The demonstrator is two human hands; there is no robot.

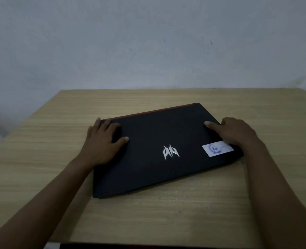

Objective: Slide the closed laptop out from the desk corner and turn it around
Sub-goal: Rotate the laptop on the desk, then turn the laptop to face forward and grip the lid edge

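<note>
A closed black laptop (157,169) lies flat near the middle of the light wooden desk (40,159), skewed so its right side sits farther from me. A red strip runs along its far edge, a silver logo marks the lid, and a white sticker (217,148) sits near its right edge. My left hand (101,141) grips the laptop's far left corner, fingers over the edge and thumb on the lid. My right hand (234,132) holds the right edge, thumb pressed on the lid, partly covering the sticker.
A plain grey wall (148,42) stands directly behind the desk's far edge. The desk's left edge runs diagonally at the left, and its near edge shows at the bottom with something dark below it.
</note>
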